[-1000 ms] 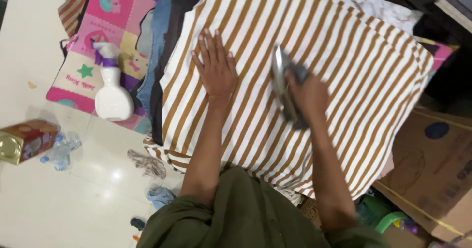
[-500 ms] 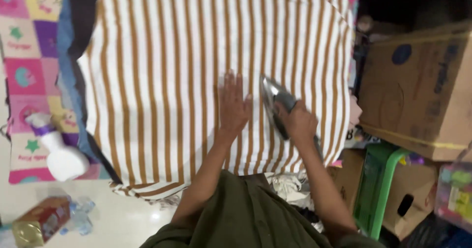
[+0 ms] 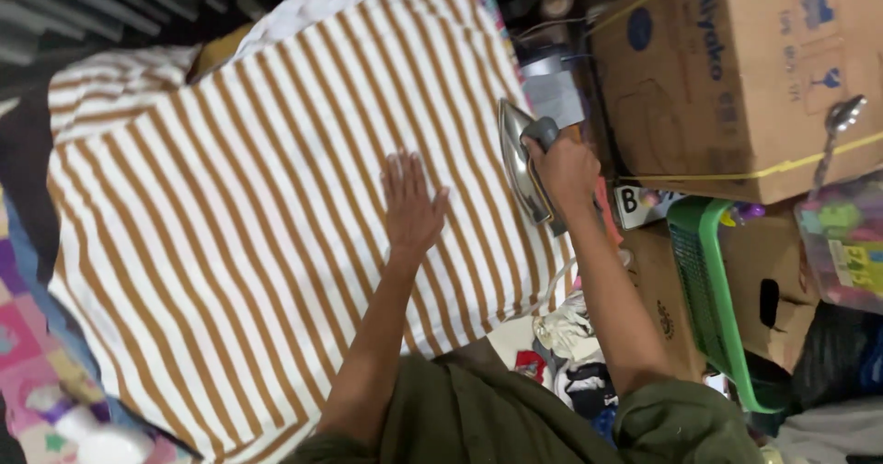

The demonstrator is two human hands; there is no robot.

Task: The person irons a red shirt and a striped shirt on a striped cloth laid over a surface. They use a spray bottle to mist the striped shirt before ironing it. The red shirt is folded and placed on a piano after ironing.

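A brown-and-white striped cloth (image 3: 267, 206) lies spread flat across most of the view, over a padded surface whose edges show as a colourful patchwork mat (image 3: 23, 335) at lower left. To the right stands a large cardboard box (image 3: 736, 68) bound with yellow strapping, with a green plastic basket (image 3: 713, 289) below it and a heap of crumpled garments (image 3: 570, 354) between the cloth's edge and the basket. The person's left hand (image 3: 411, 206) rests palm-down on the stripes, fingers spread wide and flat, holding nothing and pressing the fabric smooth. The right hand (image 3: 561, 165) is closed around the dark handle of a metal clothes iron (image 3: 520, 165), which sits at the cloth's right edge, just beside the box and tilted so its shiny soleplate shows. A white spray bottle (image 3: 87, 432) lies at the bottom left corner, well apart from both hands. The flat left hand lies near the iron's path, so a sideways pass could plausibly burn the fingers; working so near the edge, the iron could also slip off the cloth towards the box or the garments.
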